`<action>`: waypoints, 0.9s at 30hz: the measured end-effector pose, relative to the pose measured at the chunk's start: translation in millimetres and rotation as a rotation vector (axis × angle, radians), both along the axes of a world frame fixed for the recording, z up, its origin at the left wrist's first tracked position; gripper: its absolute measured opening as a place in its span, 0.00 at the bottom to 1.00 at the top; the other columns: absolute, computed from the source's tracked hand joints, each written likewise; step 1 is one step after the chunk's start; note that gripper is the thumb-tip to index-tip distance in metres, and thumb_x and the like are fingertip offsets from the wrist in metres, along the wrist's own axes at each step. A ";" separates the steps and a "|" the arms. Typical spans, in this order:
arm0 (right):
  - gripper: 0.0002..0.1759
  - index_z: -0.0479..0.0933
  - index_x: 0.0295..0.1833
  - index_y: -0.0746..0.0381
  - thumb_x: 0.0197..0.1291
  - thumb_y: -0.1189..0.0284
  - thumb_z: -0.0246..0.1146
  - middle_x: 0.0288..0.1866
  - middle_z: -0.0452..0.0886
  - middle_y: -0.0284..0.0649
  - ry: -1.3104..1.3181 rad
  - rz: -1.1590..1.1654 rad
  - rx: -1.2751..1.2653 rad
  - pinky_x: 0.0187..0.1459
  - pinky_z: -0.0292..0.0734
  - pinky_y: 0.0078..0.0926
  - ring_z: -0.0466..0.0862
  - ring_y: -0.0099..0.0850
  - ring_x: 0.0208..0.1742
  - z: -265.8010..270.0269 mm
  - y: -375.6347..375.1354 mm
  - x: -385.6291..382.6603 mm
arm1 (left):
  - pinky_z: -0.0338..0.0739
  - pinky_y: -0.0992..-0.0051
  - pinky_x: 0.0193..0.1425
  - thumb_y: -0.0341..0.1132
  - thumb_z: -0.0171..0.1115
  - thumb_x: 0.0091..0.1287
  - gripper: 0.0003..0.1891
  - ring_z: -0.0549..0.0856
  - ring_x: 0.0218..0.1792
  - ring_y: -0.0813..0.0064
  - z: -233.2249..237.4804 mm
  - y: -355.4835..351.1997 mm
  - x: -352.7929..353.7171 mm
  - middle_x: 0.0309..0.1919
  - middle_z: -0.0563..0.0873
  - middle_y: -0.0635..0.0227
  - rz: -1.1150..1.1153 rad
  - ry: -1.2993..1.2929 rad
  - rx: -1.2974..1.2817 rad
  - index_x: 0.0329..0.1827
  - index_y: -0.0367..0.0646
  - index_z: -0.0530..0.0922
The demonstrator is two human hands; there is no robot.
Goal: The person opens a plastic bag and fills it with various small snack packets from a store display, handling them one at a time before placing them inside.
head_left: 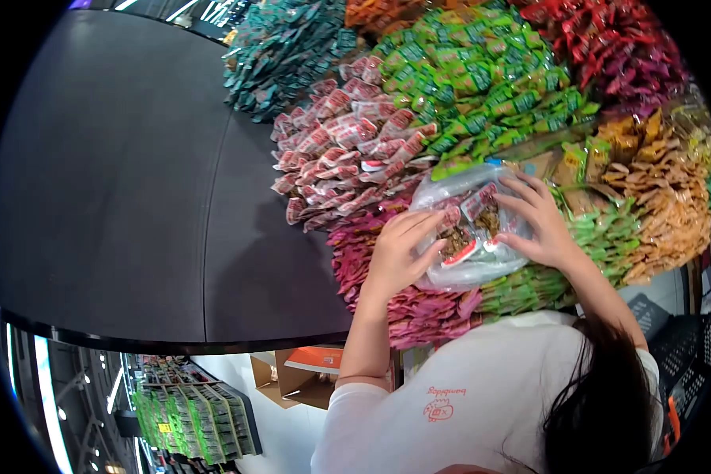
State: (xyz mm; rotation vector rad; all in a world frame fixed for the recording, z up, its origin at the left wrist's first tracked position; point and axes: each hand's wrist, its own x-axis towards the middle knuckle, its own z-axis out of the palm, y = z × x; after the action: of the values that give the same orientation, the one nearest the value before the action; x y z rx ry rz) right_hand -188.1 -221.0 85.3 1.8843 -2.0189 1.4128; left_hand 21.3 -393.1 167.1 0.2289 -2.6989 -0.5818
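Left hand [399,249] — bag [468,275] — right hand [542,223]

Just right of the frame's centre, our left hand [399,251] curves inward, thumb apart from its fingers; farther right, our right hand [543,223] faces it, fingers bent and spread. Our forearms [369,336] rise from below.

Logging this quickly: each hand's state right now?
Left hand: on the clear plastic bag; grip unclear.
Right hand: on the same bag; grip unclear.
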 end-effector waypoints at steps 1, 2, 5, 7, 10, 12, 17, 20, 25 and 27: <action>0.33 0.75 0.60 0.57 0.48 0.56 0.69 0.68 0.70 0.44 0.011 0.008 -0.013 0.67 0.61 0.48 0.65 0.50 0.69 0.9 -0.4 -0.3 | 0.70 0.59 0.62 0.32 0.70 0.55 0.20 0.80 0.52 0.59 11.6 -6.4 4.2 0.49 0.84 0.61 0.033 0.096 -0.052 0.52 0.43 0.82; 0.31 0.76 0.59 0.57 0.48 0.58 0.70 0.67 0.71 0.44 -0.004 0.010 0.007 0.67 0.61 0.49 0.65 0.50 0.69 1.6 -0.6 -0.5 | 0.75 0.66 0.57 0.28 0.70 0.54 0.16 0.84 0.46 0.62 24.0 -11.7 8.5 0.43 0.87 0.63 0.067 0.190 -0.101 0.47 0.43 0.84; 0.29 0.77 0.57 0.58 0.48 0.60 0.70 0.65 0.73 0.43 -0.006 0.013 0.013 0.67 0.61 0.48 0.66 0.50 0.68 1.8 -1.1 0.4 | 0.75 0.68 0.48 0.22 0.66 0.55 0.11 0.83 0.38 0.66 60.9 -42.8 11.5 0.36 0.87 0.65 0.241 0.415 -0.305 0.41 0.42 0.85; 0.27 0.78 0.56 0.58 0.48 0.61 0.70 0.63 0.74 0.43 -0.053 0.016 0.029 0.66 0.63 0.48 0.66 0.50 0.67 2.3 -0.9 0.4 | 0.74 0.68 0.50 0.23 0.65 0.58 0.11 0.82 0.42 0.66 72.6 -78.8 14.0 0.40 0.86 0.64 0.355 0.454 -0.411 0.43 0.43 0.85; 0.27 0.79 0.55 0.58 0.48 0.61 0.70 0.61 0.75 0.43 -0.043 0.023 0.008 0.65 0.64 0.48 0.67 0.51 0.66 3.6 -0.8 -0.3 | 0.74 0.67 0.53 0.25 0.64 0.59 0.11 0.81 0.47 0.65 88.7 -133.0 13.4 0.43 0.85 0.63 0.454 0.414 -0.416 0.45 0.44 0.84; 0.26 0.79 0.54 0.58 0.47 0.61 0.70 0.60 0.75 0.43 -0.030 0.025 -0.006 0.64 0.65 0.48 0.68 0.50 0.65 4.3 -0.8 -0.4 | 0.74 0.67 0.54 0.27 0.64 0.59 0.11 0.81 0.48 0.64 104.0 -166.9 7.0 0.44 0.85 0.63 0.479 0.424 -0.362 0.45 0.44 0.84; 0.25 0.79 0.53 0.59 0.47 0.62 0.70 0.60 0.76 0.43 -0.034 0.031 -0.016 0.63 0.66 0.48 0.69 0.50 0.64 7.0 -0.1 -0.2 | 0.73 0.64 0.56 0.29 0.64 0.60 0.11 0.79 0.48 0.59 143.4 -228.4 -26.4 0.44 0.83 0.61 0.575 0.347 -0.683 0.46 0.42 0.84; 0.24 0.79 0.52 0.59 0.48 0.62 0.70 0.59 0.76 0.43 -0.066 0.038 -0.005 0.63 0.66 0.48 0.69 0.50 0.64 6.9 0.1 -0.6 | 0.73 0.63 0.57 0.31 0.65 0.59 0.15 0.78 0.51 0.57 155.8 -258.1 -49.7 0.49 0.81 0.60 0.613 0.367 -0.765 0.50 0.44 0.81; 0.24 0.80 0.52 0.59 0.48 0.62 0.70 0.59 0.76 0.43 -0.077 0.038 -0.017 0.62 0.67 0.47 0.69 0.50 0.63 6.2 0.4 -2.2 | 0.74 0.60 0.57 0.30 0.68 0.56 0.23 0.76 0.55 0.57 182.7 -276.4 -80.4 0.50 0.77 0.63 0.665 0.329 -0.873 0.56 0.48 0.73; 0.24 0.80 0.51 0.59 0.48 0.62 0.70 0.59 0.76 0.43 -0.100 0.057 -0.006 0.62 0.67 0.47 0.69 0.50 0.63 7.8 0.8 -2.6 | 0.76 0.59 0.55 0.30 0.69 0.55 0.28 0.76 0.56 0.57 188.5 -280.9 -87.5 0.53 0.77 0.65 0.667 0.271 -0.860 0.61 0.50 0.70</action>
State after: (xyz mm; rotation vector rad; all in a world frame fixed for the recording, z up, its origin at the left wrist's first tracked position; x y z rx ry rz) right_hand -190.7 -220.1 93.1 1.9198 -2.0160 1.5558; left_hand -66.3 -674.0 355.6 0.6893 -2.1618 0.6741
